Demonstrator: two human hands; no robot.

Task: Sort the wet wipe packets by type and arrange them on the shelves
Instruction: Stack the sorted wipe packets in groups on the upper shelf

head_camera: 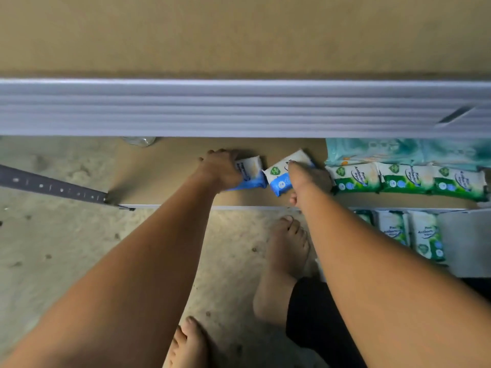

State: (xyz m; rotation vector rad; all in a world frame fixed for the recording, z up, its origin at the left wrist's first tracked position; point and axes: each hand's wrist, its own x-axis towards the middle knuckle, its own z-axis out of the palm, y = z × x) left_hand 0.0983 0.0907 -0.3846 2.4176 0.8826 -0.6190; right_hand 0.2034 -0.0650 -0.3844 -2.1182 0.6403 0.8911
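Two blue-and-white wipe packets lie on the brown lower shelf [164, 171]. My left hand [220, 168] grips the left blue packet [252, 175] from its left side. My right hand [309, 179] holds the right blue packet [280, 176], which is tilted, its right part hidden under my fingers. To the right, a row of three green-and-white packets [406, 179] lies side by side, touching one another. Behind them sit pale teal packets [398, 151]. More green-and-white packets [414, 235] stand on the shelf level below, at the right.
The grey metal front rail of the upper shelf [239, 110] spans the view above my hands. A clear bottle [139, 140] peeks out under it at the left. A dark slotted bar [53, 187] runs to the shelf's left corner. My bare feet [287, 261] stand on the concrete floor.
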